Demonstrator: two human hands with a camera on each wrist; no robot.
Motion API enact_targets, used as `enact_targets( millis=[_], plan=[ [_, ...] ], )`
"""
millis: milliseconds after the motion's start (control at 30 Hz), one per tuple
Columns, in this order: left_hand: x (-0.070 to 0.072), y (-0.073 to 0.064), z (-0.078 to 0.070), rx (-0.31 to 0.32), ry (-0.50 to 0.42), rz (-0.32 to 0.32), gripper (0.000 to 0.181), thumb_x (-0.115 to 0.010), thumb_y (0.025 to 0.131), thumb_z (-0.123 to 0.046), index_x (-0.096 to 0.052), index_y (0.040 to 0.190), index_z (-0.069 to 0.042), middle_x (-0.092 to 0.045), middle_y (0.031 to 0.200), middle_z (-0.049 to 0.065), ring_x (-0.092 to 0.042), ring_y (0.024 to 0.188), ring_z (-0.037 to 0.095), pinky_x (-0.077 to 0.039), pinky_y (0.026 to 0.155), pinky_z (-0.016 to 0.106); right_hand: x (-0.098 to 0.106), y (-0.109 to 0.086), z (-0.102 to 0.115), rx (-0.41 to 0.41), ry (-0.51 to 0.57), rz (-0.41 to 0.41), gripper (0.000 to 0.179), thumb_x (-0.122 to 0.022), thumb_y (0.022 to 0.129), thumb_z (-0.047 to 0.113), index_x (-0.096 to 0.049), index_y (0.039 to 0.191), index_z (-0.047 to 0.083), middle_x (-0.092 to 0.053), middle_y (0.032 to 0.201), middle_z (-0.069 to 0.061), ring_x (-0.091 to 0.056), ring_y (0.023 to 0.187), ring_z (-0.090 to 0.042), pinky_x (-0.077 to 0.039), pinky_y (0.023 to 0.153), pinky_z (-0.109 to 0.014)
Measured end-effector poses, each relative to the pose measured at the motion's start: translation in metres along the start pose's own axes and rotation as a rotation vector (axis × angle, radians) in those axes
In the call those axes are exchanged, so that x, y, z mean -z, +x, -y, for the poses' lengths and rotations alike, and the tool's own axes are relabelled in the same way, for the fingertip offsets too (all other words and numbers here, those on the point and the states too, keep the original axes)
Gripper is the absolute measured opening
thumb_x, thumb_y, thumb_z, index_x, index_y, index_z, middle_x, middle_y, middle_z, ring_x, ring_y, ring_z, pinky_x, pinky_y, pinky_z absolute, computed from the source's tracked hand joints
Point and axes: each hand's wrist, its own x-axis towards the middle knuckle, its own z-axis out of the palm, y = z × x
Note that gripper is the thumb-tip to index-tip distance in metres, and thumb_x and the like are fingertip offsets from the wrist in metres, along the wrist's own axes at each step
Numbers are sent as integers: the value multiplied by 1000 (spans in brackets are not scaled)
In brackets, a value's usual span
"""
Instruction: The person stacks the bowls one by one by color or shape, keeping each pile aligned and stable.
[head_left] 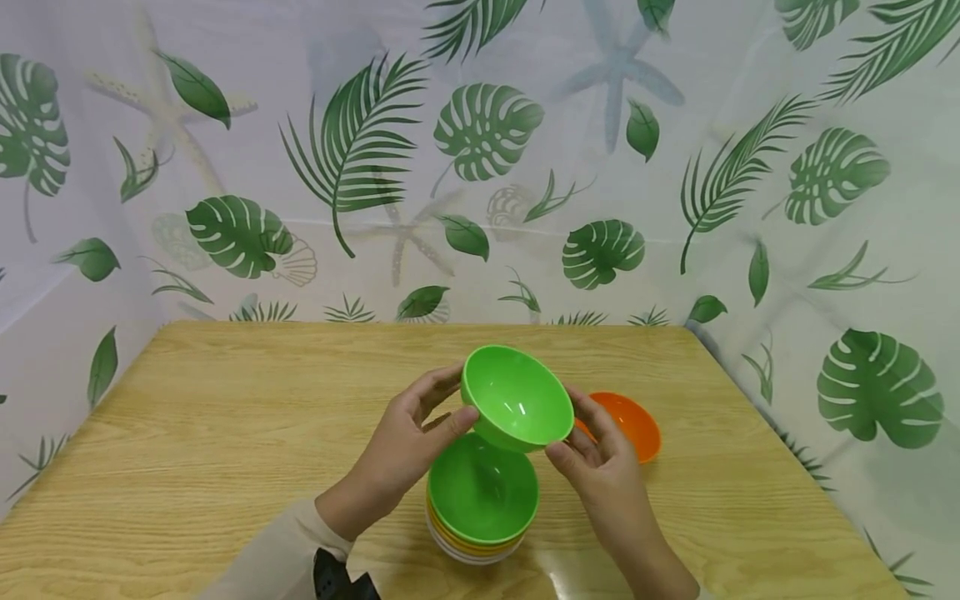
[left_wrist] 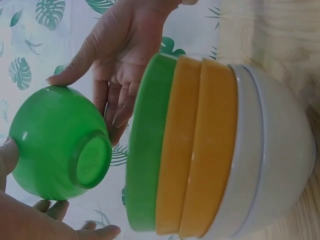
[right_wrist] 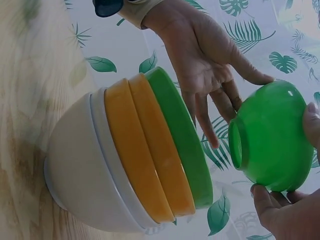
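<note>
A glossy green plastic bowl (head_left: pixel 516 400), round with a small flat foot ring, is held in the air just above a stack of bowls (head_left: pixel 480 500), tilted so its smooth hollow faces the camera. The left hand (head_left: pixel 408 442) clasps its left side, thumb on the rim and fingers curled round the outer wall; the right hand (head_left: pixel 596 454) holds the right side with thumb and fingertips against the rim and wall. In the left wrist view the same green bowl (left_wrist: pixel 57 145) shows its rounded underside and foot, with the fingers of the right hand (left_wrist: pixel 117 60) spread beside it. The stack stands on the desk (head_left: pixel 187 450) directly beneath, at its near middle: a green bowl on top, two orange-yellow ones under it and two white ones at the bottom, all nested closely, their rims forming even bands in the right wrist view of the stack (right_wrist: pixel 130 155). A single orange bowl (head_left: pixel 626 425), equally shiny, sits upright on the desk just right of the hands, partly hidden by the right hand. The desk is pale wood with a fine straight grain. A thin white curtain (head_left: pixel 487 167) printed with green palm and monstera leaves hangs on the far, left and right sides.
</note>
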Motion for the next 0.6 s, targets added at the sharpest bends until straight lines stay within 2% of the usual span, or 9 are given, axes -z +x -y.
enact_targets(
  millis=[133, 300, 367, 467, 600],
  plan=[
    [4, -3, 1, -47, 107, 23, 72, -68, 90, -21, -28, 150, -17, -38, 147, 6, -34, 138, 24, -30, 112, 51, 2, -2, -2, 17, 31, 53, 69, -65, 90, 3, -27, 147, -2, -31, 150, -16, -52, 124, -9, -47, 97, -25],
    [12, -7, 4, -146, 210, 121, 76, -69, 89, -22, -27, 151, -14, -36, 145, 9, -32, 137, 28, -30, 112, 51, 3, -3, -4, 60, 52, 125, 73, -68, 88, 8, -27, 147, -5, -37, 148, -17, -53, 123, -11, -46, 98, -26],
    [15, -8, 5, -176, 198, 152, 74, -70, 88, -22, -31, 150, -11, -36, 146, 9, -32, 137, 28, -30, 112, 52, 3, -4, -4, 73, 50, 152, 75, -69, 87, 11, -27, 147, -4, -42, 146, -15, -54, 122, -13, -47, 97, -27],
    [18, -8, 7, -186, 163, 180, 75, -73, 85, -22, -33, 148, -9, -38, 148, 8, -34, 138, 27, -31, 111, 51, 4, -4, -4, 86, 34, 172, 76, -71, 85, 13, -30, 147, -3, -47, 142, -13, -56, 119, -15, -48, 96, -27],
    [22, -9, 9, -176, 148, 208, 85, -76, 82, -25, -28, 149, -7, -41, 146, 11, -38, 135, 27, -33, 111, 48, 6, -3, -6, 160, -81, 174, 77, -74, 83, 20, -34, 145, -3, -44, 143, -19, -54, 120, -11, -46, 98, -22]
  ],
)
